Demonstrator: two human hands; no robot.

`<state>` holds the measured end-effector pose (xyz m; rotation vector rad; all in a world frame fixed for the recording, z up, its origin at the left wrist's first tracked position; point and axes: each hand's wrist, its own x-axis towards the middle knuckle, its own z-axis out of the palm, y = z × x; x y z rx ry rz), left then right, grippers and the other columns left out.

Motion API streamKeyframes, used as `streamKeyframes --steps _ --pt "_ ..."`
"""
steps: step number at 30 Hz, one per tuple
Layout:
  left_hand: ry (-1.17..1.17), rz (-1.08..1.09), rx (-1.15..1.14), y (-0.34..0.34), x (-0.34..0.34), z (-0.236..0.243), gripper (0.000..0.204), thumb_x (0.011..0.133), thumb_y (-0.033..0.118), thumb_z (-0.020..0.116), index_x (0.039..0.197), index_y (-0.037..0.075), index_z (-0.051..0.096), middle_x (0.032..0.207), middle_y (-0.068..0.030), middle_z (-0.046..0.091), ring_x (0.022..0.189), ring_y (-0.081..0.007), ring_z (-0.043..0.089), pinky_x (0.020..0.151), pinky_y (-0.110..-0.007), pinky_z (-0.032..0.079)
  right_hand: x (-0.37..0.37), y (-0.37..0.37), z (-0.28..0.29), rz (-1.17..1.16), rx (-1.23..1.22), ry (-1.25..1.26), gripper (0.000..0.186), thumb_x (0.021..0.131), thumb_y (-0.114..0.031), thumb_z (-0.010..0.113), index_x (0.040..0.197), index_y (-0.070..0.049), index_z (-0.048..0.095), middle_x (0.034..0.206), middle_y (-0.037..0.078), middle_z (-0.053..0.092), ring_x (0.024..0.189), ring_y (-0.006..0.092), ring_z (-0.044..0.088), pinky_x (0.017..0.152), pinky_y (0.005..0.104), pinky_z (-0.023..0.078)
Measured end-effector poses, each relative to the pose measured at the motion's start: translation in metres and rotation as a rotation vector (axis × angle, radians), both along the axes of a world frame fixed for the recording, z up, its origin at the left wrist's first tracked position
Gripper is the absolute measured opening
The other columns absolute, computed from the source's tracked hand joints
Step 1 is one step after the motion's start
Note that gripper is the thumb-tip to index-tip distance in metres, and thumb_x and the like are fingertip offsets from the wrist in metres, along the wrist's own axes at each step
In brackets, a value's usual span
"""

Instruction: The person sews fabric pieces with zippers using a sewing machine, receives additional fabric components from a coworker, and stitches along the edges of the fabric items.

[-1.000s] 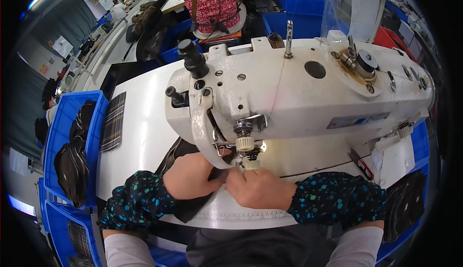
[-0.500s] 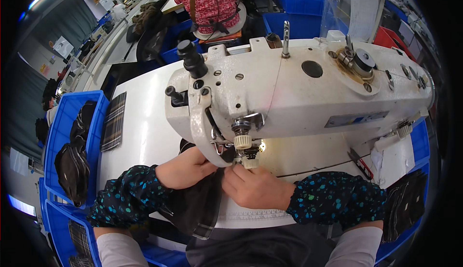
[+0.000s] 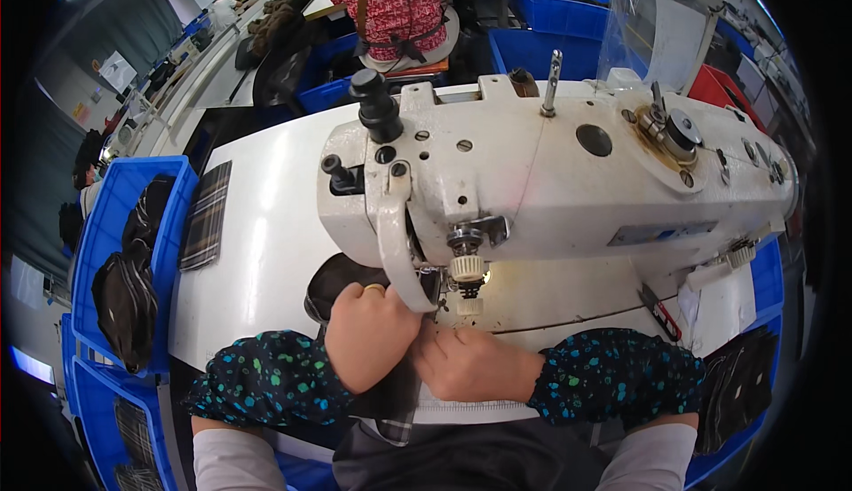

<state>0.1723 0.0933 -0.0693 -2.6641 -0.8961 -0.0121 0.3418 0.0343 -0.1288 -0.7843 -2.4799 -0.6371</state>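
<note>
In front of me a white sewing machine (image 3: 550, 194) spans the table, its small lamp lit by the needle area. A dark cloth piece (image 3: 344, 278) lies partly left of the machine head and hangs down toward my lap, where a plaid edge shows. My left hand (image 3: 371, 336), with a ring on one finger, is closed on this cloth just beside the machine's curved white guard. Close to it, below the needle area, my right hand (image 3: 477, 364) is closed with its fingertips on the cloth's edge. The presser foot is mostly hidden behind the guard and knobs.
At the left, a blue bin (image 3: 98, 251) holds dark cloth pieces, and a plaid piece (image 3: 207, 216) lies beside it. A red-handled cutter (image 3: 658, 312) rests on the table's right side. More dark pieces (image 3: 741, 393) sit at the lower right. Another person (image 3: 401, 12) sits ahead.
My left hand has turned knuckles up and come down slightly from the machine head. More of the cloth shows left of the head. The whole view has shifted slightly.
</note>
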Motion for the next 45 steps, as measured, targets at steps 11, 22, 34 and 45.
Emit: streamKeyframes --steps 11,22,34,45 --pt "-0.248 -0.091 -0.231 -0.009 -0.008 -0.013 0.021 0.077 0.015 0.064 0.097 0.009 0.069 0.088 -0.0019 0.060 0.066 -0.0191 0.064 0.052 -0.034 0.050 -0.001 -0.010 0.001 -0.064 -0.037 -0.097 0.019 0.081 -0.019 0.059 0.081 -0.001 0.065 0.094 0.027 0.072 0.056 0.0125 0.059 0.048 0.0230 0.041" --pt "-0.329 -0.021 -0.497 0.005 -0.001 -0.007 0.021 0.078 0.012 0.070 0.099 0.005 0.072 0.081 -0.0064 0.062 0.071 -0.0288 0.066 0.059 -0.040 0.052 0.003 -0.011 0.004 -0.126 -0.062 -0.085 0.022 0.074 -0.017 0.060 0.083 0.001 0.069 0.088 0.024 0.072 0.054 0.0128 0.058 0.046 0.0241 0.041" --pt "-0.389 -0.041 -0.488 0.009 -0.006 -0.002 0.021 0.079 0.014 0.073 0.098 0.005 0.075 0.082 -0.0078 0.069 0.069 -0.0280 0.068 0.059 -0.038 0.055 0.006 -0.016 0.013 -0.159 -0.135 -0.135 0.035 0.074 -0.016 0.060 0.098 0.007 0.071 0.098 0.026 0.073 0.056 0.0137 0.062 0.049 0.0233 0.046" --pt "-0.378 -0.086 -0.515 0.010 -0.008 -0.006 0.015 0.076 0.013 0.075 0.090 0.008 0.077 0.080 -0.0039 0.066 0.071 -0.0249 0.067 0.061 -0.036 0.054 0.004 -0.018 0.015 -0.112 -0.079 -0.135 0.038 0.073 -0.018 0.057 0.095 0.010 0.071 0.095 0.031 0.072 0.053 0.0121 0.060 0.048 0.0224 0.045"
